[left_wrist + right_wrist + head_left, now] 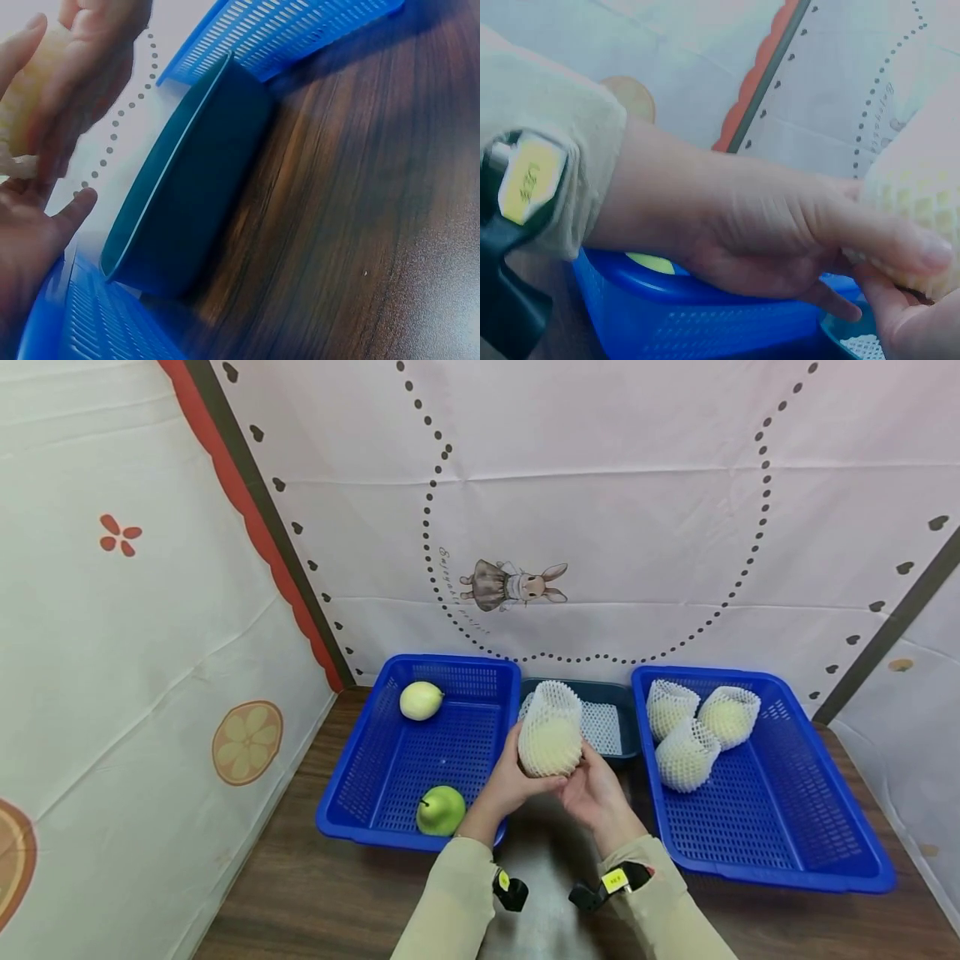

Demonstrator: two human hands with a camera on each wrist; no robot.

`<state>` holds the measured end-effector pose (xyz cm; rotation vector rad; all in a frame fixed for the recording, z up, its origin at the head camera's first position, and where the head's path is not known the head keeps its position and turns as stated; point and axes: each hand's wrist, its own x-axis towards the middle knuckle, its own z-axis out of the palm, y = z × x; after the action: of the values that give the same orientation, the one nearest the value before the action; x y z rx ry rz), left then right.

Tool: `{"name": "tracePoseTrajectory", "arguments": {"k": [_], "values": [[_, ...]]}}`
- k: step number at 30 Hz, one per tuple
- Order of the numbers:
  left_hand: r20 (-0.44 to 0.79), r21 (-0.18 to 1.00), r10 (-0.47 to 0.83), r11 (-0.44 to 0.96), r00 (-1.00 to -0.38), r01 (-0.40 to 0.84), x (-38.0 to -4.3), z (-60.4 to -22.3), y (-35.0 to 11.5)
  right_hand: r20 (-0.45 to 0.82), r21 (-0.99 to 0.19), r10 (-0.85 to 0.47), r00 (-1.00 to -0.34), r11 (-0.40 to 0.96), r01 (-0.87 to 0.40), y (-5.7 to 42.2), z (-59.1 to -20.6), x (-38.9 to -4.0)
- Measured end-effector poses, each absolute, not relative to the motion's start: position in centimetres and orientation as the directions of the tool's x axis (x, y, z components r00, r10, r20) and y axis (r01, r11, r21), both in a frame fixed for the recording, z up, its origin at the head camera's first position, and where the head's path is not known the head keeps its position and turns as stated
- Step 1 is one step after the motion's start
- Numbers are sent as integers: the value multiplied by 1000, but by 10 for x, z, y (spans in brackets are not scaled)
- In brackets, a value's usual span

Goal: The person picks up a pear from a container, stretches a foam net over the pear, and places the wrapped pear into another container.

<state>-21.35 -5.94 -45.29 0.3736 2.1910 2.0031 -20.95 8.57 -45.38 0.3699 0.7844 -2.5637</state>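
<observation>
Both hands hold a pale yellow pear in a white foam net (552,735), raised in front of the small dark teal tray (628,697). The left hand (512,782) grips its left side, with the thumb across the near lower face, plain in the right wrist view. From the lower right, the right hand (597,797) holds the same pear, some fingers hidden behind it. The net's loose upper end stands above the fruit. White foam nets (602,727) lie in the tray, partly covered by the pear.
The left blue basket (420,760) contains a pale yellow pear (421,701) and a green pear (441,811). In the right blue basket (780,810) several netted fruits (687,755) sit toward the back left. A printed cloth (600,543) hangs behind the brown wooden table (300,877).
</observation>
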Motion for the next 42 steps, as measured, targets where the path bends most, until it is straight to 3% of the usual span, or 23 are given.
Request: {"name": "tracePoseTrajectory", "arguments": {"k": [9, 20, 27, 35, 42], "values": [[70, 995, 253, 51, -965, 85, -231, -487, -57, -380, -526, -359, -853, -674, 518, 85, -451, -207], [83, 996, 289, 6, -954, 89, -216, -459, -61, -397, -542, -316, -861, -676, 499, 86, -451, -208], [107, 993, 274, -81, -956, 88, -222, -471, -61, -390, -569, -310, -867, -659, 491, 89, -450, -209], [97, 981, 185, -185, -978, 62, -229, -488, -59, -316, -857, -162, -935, -374, 354, 94, -446, -211], [111, 978, 234, -198, -966, 65, -231, -489, -60, -156, -985, -191, -969, -46, 168, 96, -434, -223]]}}
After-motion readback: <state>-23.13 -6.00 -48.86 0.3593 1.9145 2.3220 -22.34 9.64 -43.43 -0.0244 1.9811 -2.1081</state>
